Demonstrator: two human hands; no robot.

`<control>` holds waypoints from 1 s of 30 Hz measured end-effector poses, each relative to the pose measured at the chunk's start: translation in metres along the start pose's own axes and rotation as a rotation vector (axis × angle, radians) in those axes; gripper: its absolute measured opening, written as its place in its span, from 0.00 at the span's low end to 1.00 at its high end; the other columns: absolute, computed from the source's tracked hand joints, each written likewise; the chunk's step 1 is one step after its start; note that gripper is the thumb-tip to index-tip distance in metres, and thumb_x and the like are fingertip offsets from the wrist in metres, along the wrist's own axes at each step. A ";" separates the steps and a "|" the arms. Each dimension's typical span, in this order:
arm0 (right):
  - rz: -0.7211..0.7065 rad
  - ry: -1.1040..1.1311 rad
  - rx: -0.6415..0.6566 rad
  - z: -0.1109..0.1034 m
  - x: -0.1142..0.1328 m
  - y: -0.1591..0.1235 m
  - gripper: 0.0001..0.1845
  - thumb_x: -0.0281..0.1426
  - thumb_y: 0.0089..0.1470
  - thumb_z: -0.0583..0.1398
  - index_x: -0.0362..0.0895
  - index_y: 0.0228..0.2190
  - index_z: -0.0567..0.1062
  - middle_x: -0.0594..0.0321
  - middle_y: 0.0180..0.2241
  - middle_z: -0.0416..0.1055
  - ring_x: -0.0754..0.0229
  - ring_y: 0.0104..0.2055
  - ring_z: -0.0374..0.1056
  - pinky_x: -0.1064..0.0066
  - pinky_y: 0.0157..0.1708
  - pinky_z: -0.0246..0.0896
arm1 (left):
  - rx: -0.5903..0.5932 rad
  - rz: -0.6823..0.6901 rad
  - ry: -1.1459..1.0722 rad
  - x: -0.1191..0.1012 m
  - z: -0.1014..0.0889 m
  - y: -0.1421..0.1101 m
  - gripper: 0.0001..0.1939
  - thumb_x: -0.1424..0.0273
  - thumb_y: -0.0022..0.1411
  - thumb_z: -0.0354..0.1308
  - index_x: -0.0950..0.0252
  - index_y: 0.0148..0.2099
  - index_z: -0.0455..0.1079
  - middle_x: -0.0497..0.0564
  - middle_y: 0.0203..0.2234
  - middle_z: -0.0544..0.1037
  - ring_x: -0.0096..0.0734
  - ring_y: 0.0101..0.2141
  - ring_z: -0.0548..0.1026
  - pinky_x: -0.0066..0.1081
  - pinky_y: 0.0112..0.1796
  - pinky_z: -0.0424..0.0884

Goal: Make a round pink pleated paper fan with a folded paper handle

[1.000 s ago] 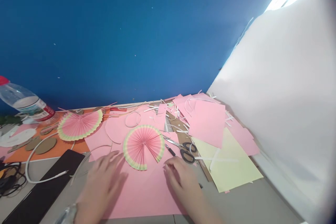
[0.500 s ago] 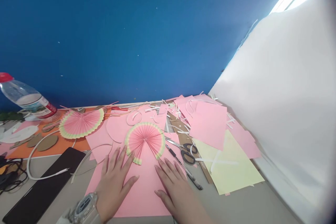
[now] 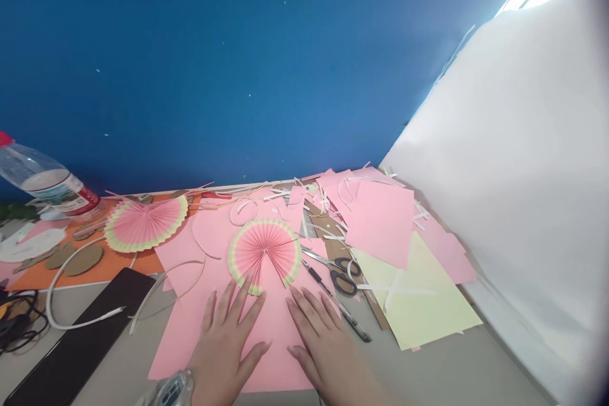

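Note:
Both my hands lie with fingers stretched out over a large pink sheet of paper (image 3: 181, 336). In front of them is a pleated paper fan (image 3: 265, 241), pink with a pale yellow-green rim, spread nearly full circle with a gap facing me. My left hand (image 3: 231, 342) is open, its fingertips at the fan's lower left edge. My right hand (image 3: 321, 339) is also open, close below the fan's lower right edge and holding nothing. Just right of the fan lie black-handled scissors (image 3: 343, 276) and a black pen (image 3: 333, 298).
At left are a second pleated fan (image 3: 146, 222), an orange sheet (image 3: 35, 276), cardboard discs (image 3: 83, 260), a bottle (image 3: 57, 187), a white cable (image 3: 50, 298) and a black phone-like slab (image 3: 80, 342). At right lie pink sheets (image 3: 380, 219), a pale yellow sheet (image 3: 423, 304) and paper strips.
My left hand has slid right and slightly down, nearer my right hand, and its fingers cover less of the fan's left edge. My right hand has barely moved. The view shifts slightly.

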State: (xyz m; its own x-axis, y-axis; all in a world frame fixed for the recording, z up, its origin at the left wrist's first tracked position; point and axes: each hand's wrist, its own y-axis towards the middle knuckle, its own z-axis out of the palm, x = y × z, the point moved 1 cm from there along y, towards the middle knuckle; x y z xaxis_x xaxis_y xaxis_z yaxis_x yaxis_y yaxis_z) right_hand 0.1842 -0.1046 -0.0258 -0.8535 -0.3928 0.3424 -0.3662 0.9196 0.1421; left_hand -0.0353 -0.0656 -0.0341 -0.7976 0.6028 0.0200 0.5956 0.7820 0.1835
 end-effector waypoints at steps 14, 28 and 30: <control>-0.048 -0.116 0.104 -0.003 0.001 -0.002 0.36 0.37 0.61 0.51 0.45 0.64 0.41 0.59 0.65 0.44 0.48 0.64 0.49 0.49 0.59 0.53 | 0.018 -0.034 -0.004 -0.001 0.004 0.000 0.28 0.65 0.64 0.48 0.51 0.65 0.51 0.53 0.60 0.64 0.51 0.60 0.58 0.54 0.55 0.55; -0.033 -0.099 0.007 -0.017 -0.005 0.001 0.26 0.38 0.57 0.57 0.50 0.57 0.64 0.65 0.58 0.64 0.55 0.57 0.63 0.62 0.55 0.61 | -0.004 -0.010 0.021 -0.001 0.005 -0.001 0.28 0.65 0.64 0.48 0.53 0.66 0.50 0.54 0.60 0.64 0.51 0.60 0.58 0.53 0.54 0.55; 0.089 -0.142 -0.076 -0.036 -0.024 0.002 0.14 0.37 0.57 0.57 0.53 0.45 0.73 0.69 0.45 0.76 0.62 0.45 0.72 0.72 0.45 0.68 | -0.021 -0.007 0.021 -0.001 0.004 -0.001 0.28 0.65 0.64 0.48 0.53 0.66 0.51 0.54 0.60 0.64 0.52 0.59 0.58 0.53 0.54 0.55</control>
State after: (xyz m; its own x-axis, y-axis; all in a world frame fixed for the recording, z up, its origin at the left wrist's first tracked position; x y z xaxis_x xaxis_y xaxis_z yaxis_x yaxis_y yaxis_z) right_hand 0.2170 -0.0931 -0.0006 -0.9271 -0.3012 0.2230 -0.2621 0.9464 0.1886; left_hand -0.0345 -0.0663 -0.0379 -0.8038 0.5936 0.0394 0.5880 0.7827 0.2040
